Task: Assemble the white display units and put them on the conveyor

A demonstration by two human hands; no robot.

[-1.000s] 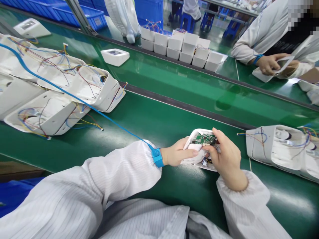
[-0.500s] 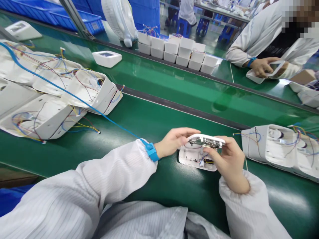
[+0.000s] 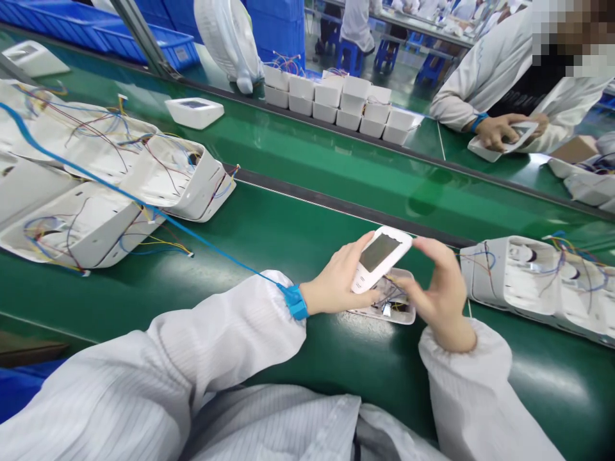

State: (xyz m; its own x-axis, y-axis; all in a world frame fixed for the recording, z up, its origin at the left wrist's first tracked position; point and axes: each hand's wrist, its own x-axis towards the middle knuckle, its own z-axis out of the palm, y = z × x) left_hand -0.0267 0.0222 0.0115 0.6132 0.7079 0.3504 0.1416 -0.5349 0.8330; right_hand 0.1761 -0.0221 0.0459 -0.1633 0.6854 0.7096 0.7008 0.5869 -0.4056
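Note:
Tilted up in my left hand (image 3: 342,275) is a white front cover with a grey display (image 3: 382,253), gripped along its left side between thumb and fingers. Below and behind it, an open white housing (image 3: 401,315) with wires and small parts inside rests on the green bench. My right hand (image 3: 439,285) is at the cover's right side, thumb and fingers apart, slightly blurred; its thumb is close to the wires (image 3: 391,282) above the housing. A blue wrist strap (image 3: 294,301) with a cord circles my left wrist.
White housings with loose wires (image 3: 182,173) stand at left, more housings (image 3: 528,275) at right. Across the green conveyor (image 3: 336,163) are stacked white shells (image 3: 331,102), a fan (image 3: 228,38), blue bins (image 3: 154,45) and a co-worker's hands (image 3: 504,131) holding a similar unit.
The cover has turned so its display side now faces me, and it is held in my left hand. My right hand has let go of it. The co-worker's cover has come down toward its base.

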